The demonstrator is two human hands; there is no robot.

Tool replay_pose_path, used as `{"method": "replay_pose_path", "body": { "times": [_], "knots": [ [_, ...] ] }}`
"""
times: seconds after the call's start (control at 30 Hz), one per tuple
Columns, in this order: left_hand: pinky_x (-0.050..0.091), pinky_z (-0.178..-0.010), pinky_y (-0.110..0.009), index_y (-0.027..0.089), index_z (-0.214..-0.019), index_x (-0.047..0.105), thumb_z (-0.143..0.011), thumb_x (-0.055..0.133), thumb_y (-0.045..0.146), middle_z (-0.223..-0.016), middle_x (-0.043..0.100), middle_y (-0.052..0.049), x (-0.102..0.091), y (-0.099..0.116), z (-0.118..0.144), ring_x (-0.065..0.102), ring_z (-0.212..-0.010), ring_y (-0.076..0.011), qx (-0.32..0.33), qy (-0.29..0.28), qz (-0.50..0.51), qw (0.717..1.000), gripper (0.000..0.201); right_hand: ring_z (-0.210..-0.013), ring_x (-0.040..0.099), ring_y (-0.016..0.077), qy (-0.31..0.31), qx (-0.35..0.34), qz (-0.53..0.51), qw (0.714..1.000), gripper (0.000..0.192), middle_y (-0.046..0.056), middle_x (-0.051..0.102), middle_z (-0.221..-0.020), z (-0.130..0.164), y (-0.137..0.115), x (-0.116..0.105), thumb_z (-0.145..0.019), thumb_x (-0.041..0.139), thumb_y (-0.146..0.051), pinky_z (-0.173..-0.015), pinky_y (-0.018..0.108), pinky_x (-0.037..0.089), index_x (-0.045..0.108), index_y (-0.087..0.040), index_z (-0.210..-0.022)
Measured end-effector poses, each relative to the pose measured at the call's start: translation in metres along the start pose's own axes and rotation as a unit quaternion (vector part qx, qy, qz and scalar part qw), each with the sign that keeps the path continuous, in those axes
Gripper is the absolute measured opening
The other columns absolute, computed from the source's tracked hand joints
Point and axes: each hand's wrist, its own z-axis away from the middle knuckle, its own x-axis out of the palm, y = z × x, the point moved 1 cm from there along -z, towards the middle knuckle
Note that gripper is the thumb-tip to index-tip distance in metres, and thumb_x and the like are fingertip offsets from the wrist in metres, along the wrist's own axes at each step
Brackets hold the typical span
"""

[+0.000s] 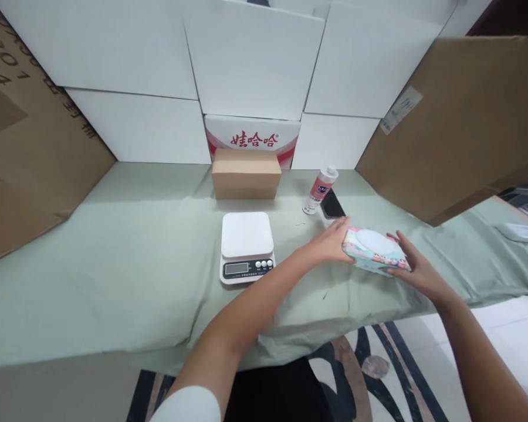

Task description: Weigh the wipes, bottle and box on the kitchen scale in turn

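Note:
Between my two hands is a pastel pack of wet wipes [375, 247] with a white oval lid, at the right part of the cloth-covered table. My left hand [332, 241] grips its left end, and my right hand [413, 266] grips its right end with the fingers curled round the side. Whether the pack touches the table I cannot tell. Just beyond my left hand lie a dark phone-like slab [333, 205] and a pink-and-white bottle [320, 190], which stands upright. A white kitchen scale [247, 235] with a bare platform sits left of my left forearm.
A closed brown cardboard box [246, 174] stands behind the scale. White panels and a printed white carton [254, 126] line the back. Large cardboard sheets wall the left [39, 140] and right [462, 123] sides. A pale green cloth [127, 252] covers the table; a white object [521, 233] lies far right.

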Motion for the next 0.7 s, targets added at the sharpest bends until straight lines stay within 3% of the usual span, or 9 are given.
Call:
{"method": "replay_pose_path", "body": {
  "times": [0.1,0.23,0.37,0.5,0.6,0.7],
  "knots": [
    [0.038,-0.13,-0.057,0.02,-0.17,0.029,-0.062,0.093,0.045,-0.174,0.036,-0.021,-0.012,-0.011,-0.005,0.037,-0.162,-0.0421,0.025,-0.002,0.003,1.0,0.128,-0.138,0.064,0.0528,0.007,-0.006,0.018,1.0,0.105,0.014,0.067,-0.15,-0.005,-0.015,0.014,-0.052,0.099,-0.056,-0.111,0.074,0.056,0.061,-0.038,-0.148],
    [0.045,-0.125,-0.054,0.019,-0.164,0.043,-0.064,0.094,0.052,-0.166,0.048,-0.022,-0.047,-0.01,0.042,0.051,-0.151,-0.0416,0.059,0.054,0.001,0.997,0.117,-0.138,0.065,0.0434,0.023,-0.061,-0.04,0.997,0.101,0.014,0.066,-0.15,0.002,-0.055,0.048,-0.059,0.099,-0.051,-0.11,0.059,0.061,0.058,-0.034,-0.15],
    [0.046,-0.125,-0.054,0.023,-0.16,0.051,-0.065,0.095,0.058,-0.157,0.059,-0.02,-0.111,-0.008,0.121,0.056,-0.147,-0.0399,0.12,0.173,-0.034,0.977,0.11,-0.138,0.065,0.0367,-0.008,-0.17,-0.133,0.976,0.103,0.014,0.063,-0.152,-0.01,-0.119,0.113,-0.064,0.099,-0.051,-0.112,0.052,0.059,0.053,-0.032,-0.154],
    [0.053,-0.12,-0.05,0.029,-0.156,0.055,-0.066,0.098,0.049,-0.151,0.064,-0.016,-0.168,-0.028,0.192,0.063,-0.141,-0.0354,0.122,0.271,-0.053,0.953,0.102,-0.139,0.063,0.0357,-0.068,-0.234,-0.227,0.943,0.105,0.015,0.061,-0.152,-0.043,-0.181,0.195,-0.062,0.099,-0.055,-0.115,0.051,0.057,0.052,-0.03,-0.152],
    [0.057,-0.115,-0.049,0.028,-0.152,0.06,-0.063,0.099,0.048,-0.15,0.065,-0.017,-0.185,-0.056,0.223,0.064,-0.14,-0.0362,0.082,0.339,-0.015,0.937,0.098,-0.136,0.065,0.0351,-0.108,-0.231,-0.26,0.931,0.104,0.016,0.058,-0.152,-0.06,-0.204,0.241,-0.064,0.097,-0.061,-0.112,0.05,0.058,0.051,-0.03,-0.152],
    [0.058,-0.114,-0.049,0.026,-0.145,0.066,-0.057,0.101,0.047,-0.148,0.066,-0.017,-0.187,-0.076,0.235,0.065,-0.139,-0.0373,0.053,0.36,0.015,0.931,0.097,-0.133,0.066,0.0338,-0.119,-0.228,-0.265,0.929,0.1,0.015,0.056,-0.152,-0.063,-0.205,0.265,-0.069,0.092,-0.064,-0.109,0.049,0.059,0.048,-0.031,-0.153]
  ]
}}
